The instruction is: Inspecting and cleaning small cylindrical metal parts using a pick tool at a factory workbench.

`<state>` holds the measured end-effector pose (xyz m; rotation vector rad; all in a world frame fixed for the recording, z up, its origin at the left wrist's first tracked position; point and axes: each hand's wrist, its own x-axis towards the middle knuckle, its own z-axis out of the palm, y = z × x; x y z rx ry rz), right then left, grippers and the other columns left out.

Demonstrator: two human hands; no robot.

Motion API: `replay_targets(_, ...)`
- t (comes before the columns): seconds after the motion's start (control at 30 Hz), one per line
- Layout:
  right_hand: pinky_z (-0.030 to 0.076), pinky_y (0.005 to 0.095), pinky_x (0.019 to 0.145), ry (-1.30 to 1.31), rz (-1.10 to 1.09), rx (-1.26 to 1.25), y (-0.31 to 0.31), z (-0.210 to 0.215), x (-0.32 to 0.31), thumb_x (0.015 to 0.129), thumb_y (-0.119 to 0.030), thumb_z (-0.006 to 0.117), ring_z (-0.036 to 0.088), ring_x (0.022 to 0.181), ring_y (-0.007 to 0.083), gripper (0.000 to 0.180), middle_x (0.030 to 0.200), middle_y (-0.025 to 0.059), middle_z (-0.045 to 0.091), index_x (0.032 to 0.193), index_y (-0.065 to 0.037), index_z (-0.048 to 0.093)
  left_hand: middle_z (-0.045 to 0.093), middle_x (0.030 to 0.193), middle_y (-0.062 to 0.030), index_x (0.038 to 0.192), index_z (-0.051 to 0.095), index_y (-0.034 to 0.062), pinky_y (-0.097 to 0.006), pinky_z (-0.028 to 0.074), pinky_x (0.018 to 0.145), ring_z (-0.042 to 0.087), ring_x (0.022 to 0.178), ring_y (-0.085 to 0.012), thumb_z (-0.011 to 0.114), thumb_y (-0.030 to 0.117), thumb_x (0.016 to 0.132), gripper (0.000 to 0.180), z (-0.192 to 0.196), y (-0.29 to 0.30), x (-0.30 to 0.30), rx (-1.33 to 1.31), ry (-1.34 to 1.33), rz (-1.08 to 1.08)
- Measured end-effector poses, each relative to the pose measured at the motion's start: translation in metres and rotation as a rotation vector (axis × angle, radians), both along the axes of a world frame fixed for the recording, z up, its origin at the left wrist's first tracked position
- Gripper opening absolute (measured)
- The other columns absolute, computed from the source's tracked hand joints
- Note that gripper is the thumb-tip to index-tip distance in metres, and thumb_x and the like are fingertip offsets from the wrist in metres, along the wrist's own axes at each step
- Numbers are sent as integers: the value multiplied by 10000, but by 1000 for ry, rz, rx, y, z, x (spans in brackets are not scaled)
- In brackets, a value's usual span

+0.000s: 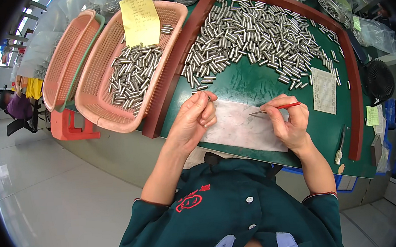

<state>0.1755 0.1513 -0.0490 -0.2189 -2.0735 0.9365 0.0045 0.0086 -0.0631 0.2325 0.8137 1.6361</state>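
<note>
Between the thumb and forefinger of my left hand (193,119) is a small metal cylinder (209,98), mostly covered by the fingers. My right hand (291,121) is closed around a slim pointed tool with a red handle (288,105); its thin tip points left toward my left hand, and the two are apart. Both hands are over a whitish, stained cloth or sheet (240,127) on the green tabletop (251,81). Beyond them spreads a large heap of short shiny metal cylinders (256,31).
Dark red wooden rails (352,86) border the work area. On the left stands a pink basket (92,100) of cylinders with a yellow note, beside another pink basket (56,65). A paper slip (324,90), a knife-like tool (341,146) and a black fan (379,79) are at right.
</note>
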Motion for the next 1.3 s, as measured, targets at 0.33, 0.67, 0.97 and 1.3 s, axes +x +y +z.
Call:
replay_targets(0.33, 436, 269, 469, -2, 2, 4, -2, 1, 0, 716, 48, 650, 564, 506, 208, 130, 643, 94, 603, 753, 5, 534, 313, 552, 29, 931, 494, 10, -203, 258, 479, 267, 491, -59, 372, 259, 957, 279, 0, -1, 0, -19, -11, 5)
replay_targets(0.67, 539, 311, 652, 336, 71, -765, -5, 5, -1, 872, 12, 490, 632, 756, 240, 110, 843, 188, 602, 932, -2, 398, 330, 605, 30, 848, 483, 44, -211, 252, 518, 269, 548, -59, 383, 273, 949, 270, 8, 6, 8, 10, 63, -117)
replay_targets(0.97, 534, 296, 646, 326, 66, -711, -4, 6, 1, 872, 11, 490, 632, 754, 236, 120, 842, 180, 602, 929, -13, 388, 281, 573, 31, 698, 404, 92, -224, 224, 490, 240, 511, -74, 307, 367, 960, 392, 1, 8, 9, 90, -68, -212)
replay_targets(1.3, 538, 296, 652, 336, 96, -707, -4, 6, 0, 871, 11, 492, 634, 766, 237, 120, 844, 183, 602, 921, -9, 385, 277, 516, 35, 709, 395, 93, -218, 206, 431, 206, 449, -61, 274, 386, 965, 408, 13, 12, 11, -82, -11, -253)
